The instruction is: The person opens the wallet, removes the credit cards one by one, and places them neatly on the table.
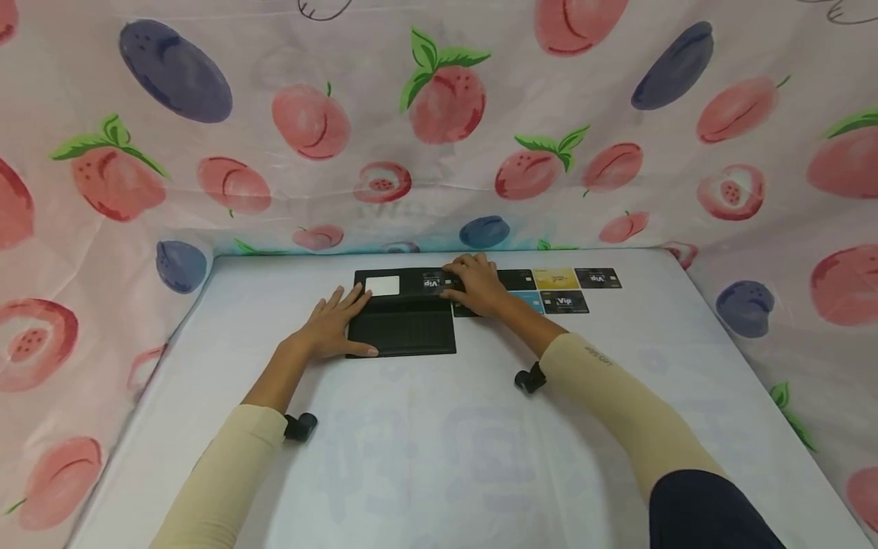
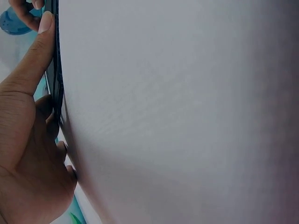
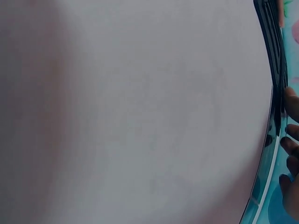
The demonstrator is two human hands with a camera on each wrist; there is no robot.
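A black wallet (image 1: 405,332) lies unfolded on the white table, with a white window (image 1: 382,286) on its upper panel. My left hand (image 1: 331,324) rests along the wallet's left edge, fingers spread, thumb on the lower panel. In the left wrist view the left thumb (image 2: 35,58) lies along the wallet's edge. A black card marked "Vip" (image 1: 434,283) lies on the right part of the upper panel. My right hand (image 1: 480,286) holds that card at its right end, thumb below and fingers above. The right wrist view shows the fingers (image 3: 292,105) only partly, beside the wallet (image 3: 275,56).
Right of the wallet, cards lie in two rows: a yellow card (image 1: 555,279), black cards (image 1: 598,278), a blue card (image 1: 530,300) and another black "Vip" card (image 1: 565,303). My right hand and forearm cover some. A fruit-patterned cloth (image 1: 439,183) hangs behind the table (image 1: 439,442).
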